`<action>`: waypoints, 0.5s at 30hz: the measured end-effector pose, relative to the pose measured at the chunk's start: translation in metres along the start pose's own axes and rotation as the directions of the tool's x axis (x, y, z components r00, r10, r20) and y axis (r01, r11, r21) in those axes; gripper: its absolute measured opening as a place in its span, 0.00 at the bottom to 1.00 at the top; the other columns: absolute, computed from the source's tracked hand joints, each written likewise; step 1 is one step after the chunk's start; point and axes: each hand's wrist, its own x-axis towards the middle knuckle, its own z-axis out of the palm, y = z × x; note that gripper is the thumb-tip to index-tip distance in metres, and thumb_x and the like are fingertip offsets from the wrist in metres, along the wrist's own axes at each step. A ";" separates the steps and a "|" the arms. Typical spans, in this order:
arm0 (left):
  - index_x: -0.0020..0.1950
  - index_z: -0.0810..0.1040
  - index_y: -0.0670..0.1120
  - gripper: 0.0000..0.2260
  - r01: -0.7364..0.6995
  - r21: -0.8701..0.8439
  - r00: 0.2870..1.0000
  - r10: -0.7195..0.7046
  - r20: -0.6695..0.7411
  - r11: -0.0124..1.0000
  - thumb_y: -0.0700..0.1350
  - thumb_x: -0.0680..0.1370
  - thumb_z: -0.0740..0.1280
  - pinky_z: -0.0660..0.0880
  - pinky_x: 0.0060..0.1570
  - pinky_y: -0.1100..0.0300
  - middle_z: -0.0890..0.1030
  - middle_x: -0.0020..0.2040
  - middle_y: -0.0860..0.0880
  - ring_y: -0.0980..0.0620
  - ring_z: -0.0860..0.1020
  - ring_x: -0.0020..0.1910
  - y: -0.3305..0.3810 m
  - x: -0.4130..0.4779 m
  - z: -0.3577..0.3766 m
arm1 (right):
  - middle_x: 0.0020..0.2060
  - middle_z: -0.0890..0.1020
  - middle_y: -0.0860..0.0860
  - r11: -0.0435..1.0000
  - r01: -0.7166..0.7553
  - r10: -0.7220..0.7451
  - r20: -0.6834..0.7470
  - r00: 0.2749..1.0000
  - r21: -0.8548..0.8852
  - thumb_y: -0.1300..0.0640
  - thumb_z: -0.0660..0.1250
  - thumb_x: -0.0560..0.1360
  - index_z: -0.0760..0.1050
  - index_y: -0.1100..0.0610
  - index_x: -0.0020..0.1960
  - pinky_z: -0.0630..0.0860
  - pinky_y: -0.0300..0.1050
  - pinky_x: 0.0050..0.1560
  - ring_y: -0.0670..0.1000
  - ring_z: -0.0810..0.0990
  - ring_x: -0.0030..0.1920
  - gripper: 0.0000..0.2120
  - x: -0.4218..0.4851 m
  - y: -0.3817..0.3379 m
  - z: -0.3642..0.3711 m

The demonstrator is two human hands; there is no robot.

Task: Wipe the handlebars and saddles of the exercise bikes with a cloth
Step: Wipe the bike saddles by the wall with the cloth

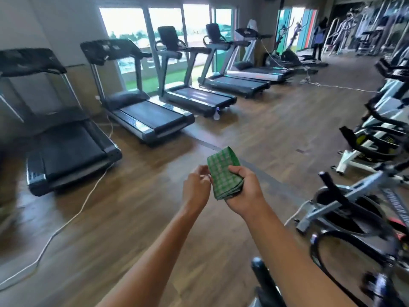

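Above the wooden floor (254, 120), right hand (244, 191) grips a folded green checked cloth (222, 173). Left hand (195, 187) pinches its near edge. Exercise bikes (358, 209) stand alongside, untouched.

We see a folded cloth (223, 173) checked in green and white. The floor (254, 134) is brown wood-grain planking with a grey strip crossing it. The treadmills (146, 116) along the floor's far edge are black with grey frames and silver side rails. A white cable (66, 220) trails over the floor's left side. The exercise bikes (371, 138) at the floor's right edge are white and grey with black handlebars; one shows yellow markings. Green turf (174, 78) lies beyond the windows. The wall (44, 23) is pale grey.
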 end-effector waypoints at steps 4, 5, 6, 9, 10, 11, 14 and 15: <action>0.57 0.82 0.45 0.22 0.009 -0.018 1.000 -0.009 0.005 1.000 0.40 0.68 0.57 0.79 0.56 0.49 0.85 0.50 0.49 0.51 0.82 0.50 -0.021 0.056 -0.043 | 0.50 0.83 0.62 1.000 -0.011 0.011 -0.020 1.000 0.005 0.61 0.59 0.79 0.77 0.65 0.60 0.75 0.53 0.59 0.59 0.81 0.48 0.15 0.051 0.027 0.047; 0.57 0.82 0.45 0.21 0.006 -0.014 1.000 -0.006 0.005 1.000 0.40 0.69 0.57 0.79 0.55 0.50 0.85 0.49 0.49 0.51 0.82 0.50 -0.023 0.069 -0.047 | 0.49 0.84 0.62 1.000 -0.006 0.007 -0.031 1.000 0.016 0.61 0.59 0.79 0.77 0.65 0.61 0.75 0.52 0.56 0.59 0.82 0.48 0.15 0.063 0.029 0.052; 0.56 0.82 0.45 0.20 0.005 -0.013 1.000 -0.005 0.006 1.000 0.40 0.69 0.57 0.79 0.55 0.50 0.85 0.49 0.50 0.52 0.82 0.49 -0.026 0.084 -0.049 | 0.49 0.84 0.61 0.999 0.001 0.001 -0.041 0.999 0.032 0.62 0.59 0.79 0.77 0.65 0.61 0.76 0.52 0.55 0.59 0.82 0.48 0.15 0.076 0.031 0.056; 0.57 0.82 0.45 0.15 -0.027 -0.019 0.999 0.028 0.045 0.999 0.35 0.75 0.61 0.79 0.55 0.51 0.85 0.50 0.48 0.52 0.82 0.50 -0.032 0.131 -0.044 | 0.47 0.84 0.61 0.994 0.037 -0.029 -0.072 0.997 0.106 0.62 0.60 0.78 0.77 0.64 0.61 0.76 0.51 0.52 0.59 0.81 0.46 0.15 0.118 0.029 0.062; 0.57 0.82 0.44 0.14 -0.041 -0.014 0.997 0.041 0.060 0.999 0.35 0.77 0.62 0.79 0.54 0.53 0.85 0.51 0.48 0.51 0.82 0.50 -0.034 0.152 -0.041 | 0.46 0.84 0.60 0.990 0.052 -0.042 -0.078 0.996 0.132 0.62 0.61 0.76 0.77 0.64 0.61 0.77 0.51 0.52 0.59 0.81 0.46 0.15 0.136 0.027 0.064; 0.58 0.82 0.44 0.14 -0.053 -0.007 0.996 0.054 0.076 0.999 0.35 0.77 0.62 0.79 0.53 0.57 0.85 0.51 0.48 0.52 0.82 0.51 -0.034 0.167 -0.038 | 0.47 0.84 0.60 0.986 0.068 -0.056 -0.083 0.995 0.152 0.63 0.62 0.74 0.77 0.64 0.61 0.77 0.51 0.52 0.59 0.82 0.46 0.17 0.149 0.024 0.066; 0.58 0.82 0.46 0.13 -0.065 -0.013 0.988 0.066 0.141 0.998 0.36 0.78 0.62 0.77 0.46 0.69 0.84 0.50 0.51 0.54 0.82 0.50 -0.038 0.231 -0.025 | 0.56 0.83 0.60 0.979 0.121 -0.107 -0.092 0.990 0.167 0.62 0.67 0.70 0.76 0.64 0.67 0.76 0.52 0.58 0.59 0.82 0.50 0.25 0.212 0.008 0.072; 0.57 0.82 0.47 0.13 -0.065 -0.028 0.986 0.069 0.154 0.997 0.37 0.77 0.62 0.78 0.49 0.65 0.84 0.50 0.51 0.54 0.82 0.49 -0.040 0.255 -0.019 | 0.58 0.82 0.61 0.978 0.131 -0.119 -0.082 0.989 0.164 0.61 0.67 0.71 0.75 0.64 0.68 0.75 0.53 0.61 0.59 0.82 0.51 0.24 0.234 -0.001 0.075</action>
